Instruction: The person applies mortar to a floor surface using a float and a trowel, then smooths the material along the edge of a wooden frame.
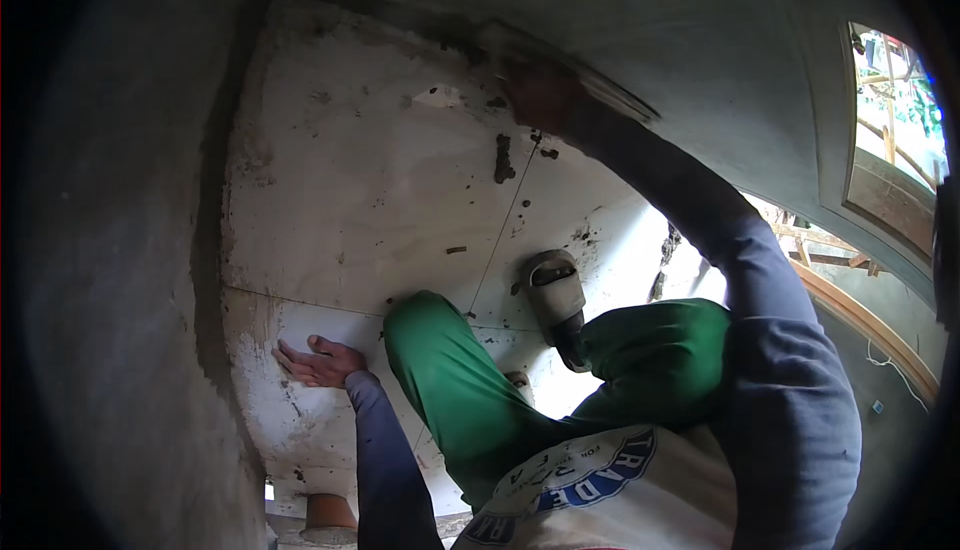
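Observation:
My left hand [322, 362] lies open on the pale tiled floor [330, 190], its fingers spread and holding nothing. Far out at the back, my right hand [545, 95] is closed on a long flat tool [615, 93], held low against the foot of the grey wall. Shadow and motion blur hide the fingers and the tool's exact kind. A strip of dark damp mortar [213, 220] runs along the floor's left and far edges, reaching the right hand. Dark crumbs and one longer mortar clump [503, 160] dot the tiles near that hand.
Grey plastered walls [120, 250] rise close on the left and at the back. My green-trousered knees [435, 350] and a sandal [555, 295] take up the near middle. At right are a window opening [895, 110] and a curved wooden edge [870, 330]. An orange-brown round object [330, 512] stands at lower left.

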A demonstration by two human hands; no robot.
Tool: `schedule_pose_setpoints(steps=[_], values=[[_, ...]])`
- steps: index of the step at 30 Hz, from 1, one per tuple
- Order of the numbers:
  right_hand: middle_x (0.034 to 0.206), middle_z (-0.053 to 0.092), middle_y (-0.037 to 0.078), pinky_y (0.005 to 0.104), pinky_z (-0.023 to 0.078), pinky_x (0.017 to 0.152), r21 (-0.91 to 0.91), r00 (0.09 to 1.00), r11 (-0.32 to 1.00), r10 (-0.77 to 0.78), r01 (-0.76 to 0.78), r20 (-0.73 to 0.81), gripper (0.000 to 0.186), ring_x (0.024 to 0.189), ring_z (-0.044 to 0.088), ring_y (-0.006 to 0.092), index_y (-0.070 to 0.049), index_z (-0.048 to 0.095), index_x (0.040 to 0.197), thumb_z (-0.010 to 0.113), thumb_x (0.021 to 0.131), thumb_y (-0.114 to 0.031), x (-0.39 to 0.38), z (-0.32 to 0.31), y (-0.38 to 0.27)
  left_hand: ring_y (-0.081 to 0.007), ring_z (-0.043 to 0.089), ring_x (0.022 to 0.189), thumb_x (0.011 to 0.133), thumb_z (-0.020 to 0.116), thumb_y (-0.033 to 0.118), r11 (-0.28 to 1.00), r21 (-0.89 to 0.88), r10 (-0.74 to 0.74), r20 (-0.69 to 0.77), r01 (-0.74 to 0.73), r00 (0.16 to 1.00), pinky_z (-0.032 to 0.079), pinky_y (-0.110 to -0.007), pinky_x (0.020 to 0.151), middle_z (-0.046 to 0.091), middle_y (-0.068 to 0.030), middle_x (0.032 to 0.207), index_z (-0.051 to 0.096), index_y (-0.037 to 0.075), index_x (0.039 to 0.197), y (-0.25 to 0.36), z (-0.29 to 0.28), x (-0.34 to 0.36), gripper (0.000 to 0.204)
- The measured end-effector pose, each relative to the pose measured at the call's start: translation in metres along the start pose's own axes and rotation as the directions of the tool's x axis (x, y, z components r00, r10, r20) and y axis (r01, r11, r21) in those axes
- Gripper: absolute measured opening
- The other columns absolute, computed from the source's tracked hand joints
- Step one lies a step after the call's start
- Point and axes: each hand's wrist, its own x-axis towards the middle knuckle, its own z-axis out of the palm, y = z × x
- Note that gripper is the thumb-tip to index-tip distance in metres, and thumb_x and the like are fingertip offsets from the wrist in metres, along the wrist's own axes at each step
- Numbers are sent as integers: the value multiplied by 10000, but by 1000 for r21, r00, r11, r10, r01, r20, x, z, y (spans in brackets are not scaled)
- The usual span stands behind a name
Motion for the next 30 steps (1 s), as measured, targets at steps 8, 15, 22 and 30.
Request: schedule_pose_setpoints(steps=[8,15,22,30], values=[[1261,705,181,498,636,835,-165,982,976,-163,145,-97,415,1013,750,364,-67,662,1375,668,983,-204,-31,-32,19,-355,342,1606,1134,415,518,1000,21,0,12,0,1000,265,-568,1277,367,-123,1753,403,116,1674,4,0,-7,673],[1305,704,182,506,638,820,-231,971,947,-237,222,-39,379,1017,753,348,-63,680,1334,669,987,-214,-37,9,19,-388,402,1572,1154,316,622,999,19,26,-24,-26,999,285,-559,1263,402,-181,1726,434,98,1647,5,-3,-4,729],[1284,720,190,510,620,919,-30,997,996,-80,80,3,363,1090,743,346,-60,715,1327,631,1006,-209,32,-27,-15,-392,399,1574,1154,324,604,998,52,38,-24,-37,999,278,-546,1273,403,-191,1723,436,68,1642,1,-2,-4,733],[1357,675,243,502,570,1043,433,964,897,32,89,-265,410,1176,710,368,0,644,1419,573,1068,-199,-12,6,5,-384,370,1592,1151,344,586,999,8,-41,-4,41,999,264,-556,1275,390,-179,1733,443,71,1638,11,-4,-1,716]])
